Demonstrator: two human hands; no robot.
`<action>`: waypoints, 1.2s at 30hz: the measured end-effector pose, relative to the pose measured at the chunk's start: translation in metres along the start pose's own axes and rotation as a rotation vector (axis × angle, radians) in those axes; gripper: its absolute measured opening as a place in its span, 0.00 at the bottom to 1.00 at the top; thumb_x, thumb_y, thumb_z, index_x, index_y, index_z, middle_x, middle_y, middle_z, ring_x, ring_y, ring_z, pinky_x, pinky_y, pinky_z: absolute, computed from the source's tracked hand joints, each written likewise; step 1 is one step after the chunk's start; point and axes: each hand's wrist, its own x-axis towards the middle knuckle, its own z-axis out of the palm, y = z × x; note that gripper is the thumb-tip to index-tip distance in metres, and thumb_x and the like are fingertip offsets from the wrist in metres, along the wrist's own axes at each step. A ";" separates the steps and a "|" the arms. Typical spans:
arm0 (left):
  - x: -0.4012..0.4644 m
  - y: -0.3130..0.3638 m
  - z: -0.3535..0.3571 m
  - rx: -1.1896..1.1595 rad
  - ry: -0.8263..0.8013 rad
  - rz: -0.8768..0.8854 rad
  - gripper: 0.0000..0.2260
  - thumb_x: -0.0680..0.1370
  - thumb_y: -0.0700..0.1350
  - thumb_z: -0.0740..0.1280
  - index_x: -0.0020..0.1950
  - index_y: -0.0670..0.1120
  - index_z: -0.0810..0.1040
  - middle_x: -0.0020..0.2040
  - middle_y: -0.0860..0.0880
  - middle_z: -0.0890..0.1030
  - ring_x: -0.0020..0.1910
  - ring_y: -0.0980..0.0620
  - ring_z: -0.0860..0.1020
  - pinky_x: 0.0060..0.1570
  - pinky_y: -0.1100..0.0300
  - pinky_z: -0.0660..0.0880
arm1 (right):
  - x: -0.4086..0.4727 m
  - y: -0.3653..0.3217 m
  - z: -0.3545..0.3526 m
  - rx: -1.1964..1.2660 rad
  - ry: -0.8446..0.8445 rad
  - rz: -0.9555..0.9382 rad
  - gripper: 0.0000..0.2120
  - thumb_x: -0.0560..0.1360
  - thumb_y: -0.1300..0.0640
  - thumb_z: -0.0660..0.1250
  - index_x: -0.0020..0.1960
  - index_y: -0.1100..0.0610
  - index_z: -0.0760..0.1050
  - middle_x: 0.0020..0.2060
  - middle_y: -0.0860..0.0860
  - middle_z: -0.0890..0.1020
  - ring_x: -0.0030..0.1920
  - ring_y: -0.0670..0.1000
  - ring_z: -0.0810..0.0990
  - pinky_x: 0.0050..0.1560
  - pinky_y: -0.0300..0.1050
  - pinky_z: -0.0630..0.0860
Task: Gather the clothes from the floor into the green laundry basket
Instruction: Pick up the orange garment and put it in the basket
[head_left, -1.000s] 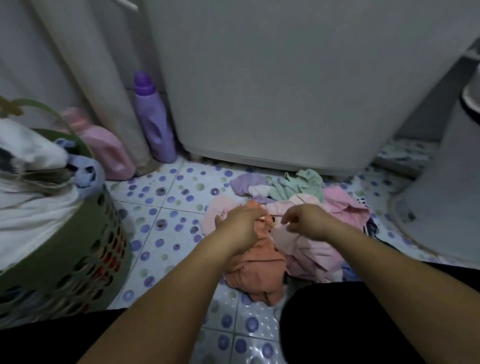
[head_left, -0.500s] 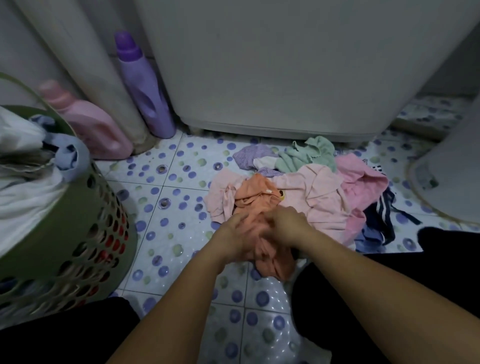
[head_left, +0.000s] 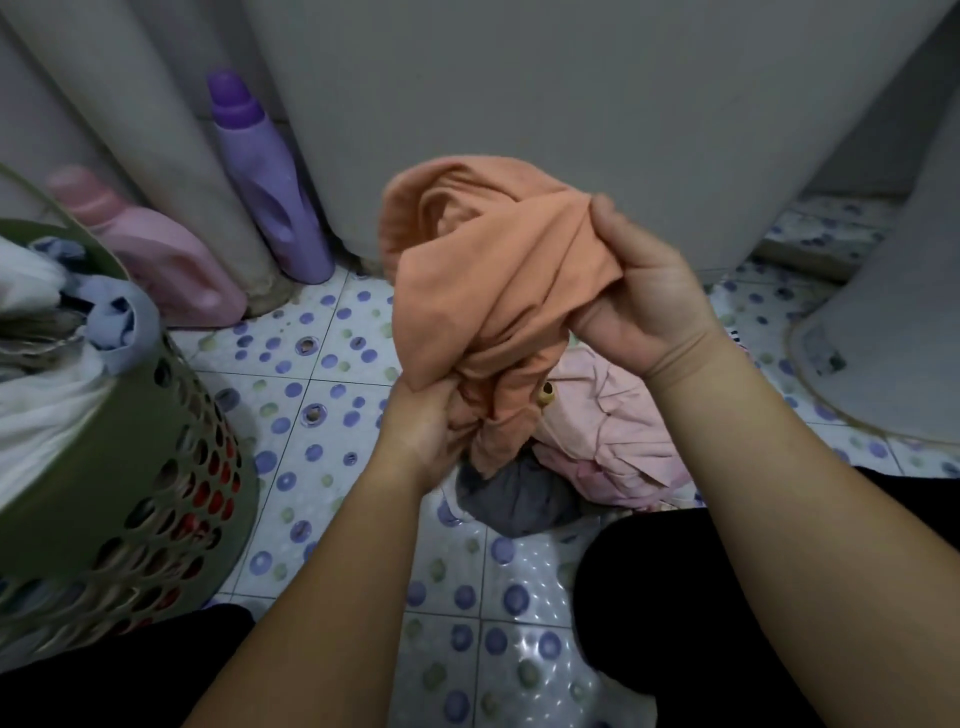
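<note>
An orange garment (head_left: 483, 291) hangs bunched in the air in front of me, lifted off the floor. My left hand (head_left: 423, 431) grips its lower end from below. My right hand (head_left: 641, 291) grips its upper right part. Beneath it on the tiled floor lie a pale pink garment (head_left: 613, 426) and a dark grey one (head_left: 514, 499). The green laundry basket (head_left: 104, 457) stands at the left, heaped with white and blue clothes.
A purple bottle (head_left: 260, 176) and a pink bottle (head_left: 150, 249) stand against the wall behind the basket. A large white appliance (head_left: 571, 104) fills the back. A white rounded base (head_left: 893, 312) is at the right. My dark-clad knees frame the bottom.
Both hands gathered the orange garment from the pile and raised it off the floor. A grey garment under it has come into sight.
</note>
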 end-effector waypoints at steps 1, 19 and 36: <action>0.002 0.008 0.002 -0.049 0.021 0.014 0.05 0.77 0.39 0.63 0.45 0.44 0.79 0.34 0.48 0.84 0.33 0.51 0.82 0.32 0.61 0.79 | 0.002 -0.002 -0.004 -0.092 0.081 -0.017 0.11 0.78 0.55 0.59 0.56 0.59 0.74 0.50 0.56 0.80 0.52 0.53 0.79 0.53 0.49 0.79; 0.018 0.025 -0.011 0.158 0.351 -0.039 0.17 0.78 0.53 0.63 0.63 0.47 0.73 0.47 0.49 0.76 0.52 0.44 0.78 0.55 0.44 0.78 | -0.007 0.052 -0.167 -2.055 0.624 0.352 0.14 0.75 0.52 0.61 0.59 0.51 0.76 0.59 0.57 0.75 0.60 0.60 0.71 0.61 0.53 0.63; -0.041 0.113 -0.013 0.446 0.378 0.281 0.18 0.81 0.50 0.57 0.68 0.42 0.70 0.67 0.41 0.74 0.64 0.44 0.73 0.63 0.57 0.70 | 0.006 0.011 0.058 -0.202 0.086 -0.151 0.10 0.79 0.63 0.59 0.40 0.56 0.70 0.26 0.46 0.82 0.30 0.44 0.80 0.38 0.40 0.79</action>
